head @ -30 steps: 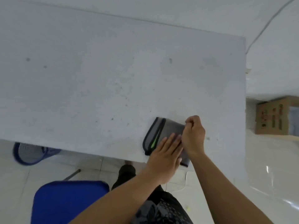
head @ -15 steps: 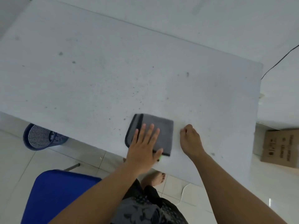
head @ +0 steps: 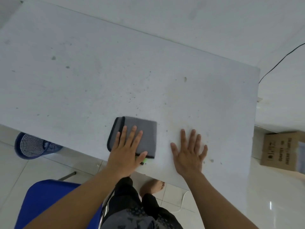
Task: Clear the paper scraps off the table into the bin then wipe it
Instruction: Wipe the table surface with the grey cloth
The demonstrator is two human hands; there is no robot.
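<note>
From my remote feed: white table (head: 115,71) fills most of the view, speckled w/ small dark spots and a few grey smudges, esp. toward 12 and 10 o'clock of the cloth. Its far edge meets a white wall (head: 198,22). White glossy tiled floor (head: 272,204) shows at 4 o'clock and along the near edge. Blue mesh bin (head: 34,146) sits on the floor at 9 o'clock, partly tucked under the table edge. Blue chair seat (head: 46,200) at 7 o'clock. Cardboard box (head: 280,151) on the floor at 3 o'clock, beyond the table end. Thin black cable (head: 283,57) runs over the wall at 2 o'clock. I see no paper scraps on the tabletop.

Folded grey cloth (head: 145,129) w/ dark trim lies flat near the table's near edge, a green tag poking out at its near corner. Left hand (head: 127,151) lies flat on it, fingers straight and spread, pressing down, gripping nothing. Right hand (head: 189,154) rests palm-down on bare table just beside the cloth at its 3 o'clock, 5 fingers splayed, holding nothing.

Vs 0.5 s ago: right hand was a loose fist beside the cloth, now opened flat. Left hand is on the cloth as before. 1 s ago both hands were on the cloth, folding it.
</note>
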